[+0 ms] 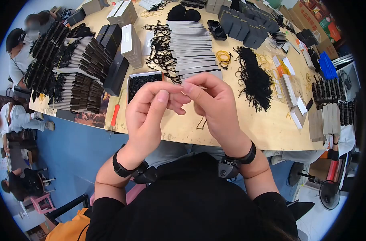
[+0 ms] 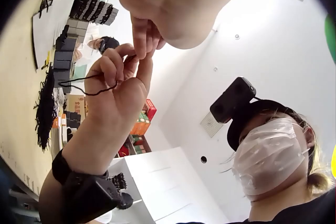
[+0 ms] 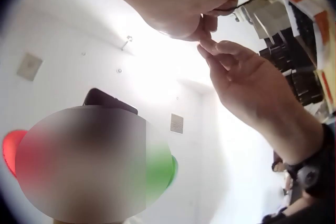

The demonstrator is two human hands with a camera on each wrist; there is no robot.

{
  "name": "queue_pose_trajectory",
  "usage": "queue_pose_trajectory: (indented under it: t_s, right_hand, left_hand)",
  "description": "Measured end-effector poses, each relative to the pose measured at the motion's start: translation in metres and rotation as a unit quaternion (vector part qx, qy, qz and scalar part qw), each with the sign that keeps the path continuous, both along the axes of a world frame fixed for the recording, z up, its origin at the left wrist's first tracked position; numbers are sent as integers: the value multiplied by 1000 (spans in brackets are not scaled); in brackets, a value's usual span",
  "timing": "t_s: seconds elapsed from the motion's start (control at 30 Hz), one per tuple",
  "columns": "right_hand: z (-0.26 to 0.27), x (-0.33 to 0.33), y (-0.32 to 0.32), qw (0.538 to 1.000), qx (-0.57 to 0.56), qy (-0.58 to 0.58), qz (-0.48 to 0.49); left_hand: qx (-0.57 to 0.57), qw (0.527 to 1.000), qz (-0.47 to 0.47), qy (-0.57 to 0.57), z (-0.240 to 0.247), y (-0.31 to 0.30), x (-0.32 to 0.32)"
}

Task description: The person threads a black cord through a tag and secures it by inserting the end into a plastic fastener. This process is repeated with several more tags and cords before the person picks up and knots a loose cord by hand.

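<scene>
A thin black cord hangs in a loop from the curled fingers of my right hand; part of the loop shows below that hand in the head view. My right hand has thumb and index finger pinched together above the table. The fingertips of my left hand meet them, its thumb bent toward its fingers. Whatever lies between the touching fingertips is too small to tell. In the right wrist view my left hand reaches up to the right one.
On the table lie a row of grey strips with black cords, a black cord bundle and a box of black pieces. A red-handled tool lies at the front edge. Stacked strips stand left.
</scene>
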State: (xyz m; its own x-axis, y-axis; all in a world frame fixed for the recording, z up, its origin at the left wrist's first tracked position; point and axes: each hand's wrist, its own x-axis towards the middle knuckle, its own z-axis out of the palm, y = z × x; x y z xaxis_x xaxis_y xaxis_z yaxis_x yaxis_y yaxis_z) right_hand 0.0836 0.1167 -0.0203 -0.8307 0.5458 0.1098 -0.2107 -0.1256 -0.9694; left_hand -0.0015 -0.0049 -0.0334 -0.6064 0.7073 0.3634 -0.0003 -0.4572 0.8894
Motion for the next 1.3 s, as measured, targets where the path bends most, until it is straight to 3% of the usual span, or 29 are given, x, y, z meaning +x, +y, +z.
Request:
queue_pose_trajectory:
  t_s: [0.07,0.27,0.47,0.63,0.77,1.13,1.3]
  right_hand:
    - [0,0,2,985,-147,-18,93]
    - [1,-1,7,958,-233,-36,164]
    - [-10,-7,8,953,-247,-12,173]
    - [-6,-2,7,981,-160,-17,107]
    - [-5,-1,5,995,-65,-11,77]
    - [-7,-1,5,998,-49,11,43]
    - [-5,-2,2,996,-62,33,54]
  left_hand:
    - [5,1000,7,20,-3,0,-1]
    - [-5,1000,6,19,-5,2,-1]
    - [-46,999,18,8,-4,5,3]
    - [-49,995,79,-17,2,3,9]
    - [-122,983,124,62,2,0,0]
    - [-137,990,9,-18,6,-6,-9]
    - [-162,986,7,-35,8,-4,-9]
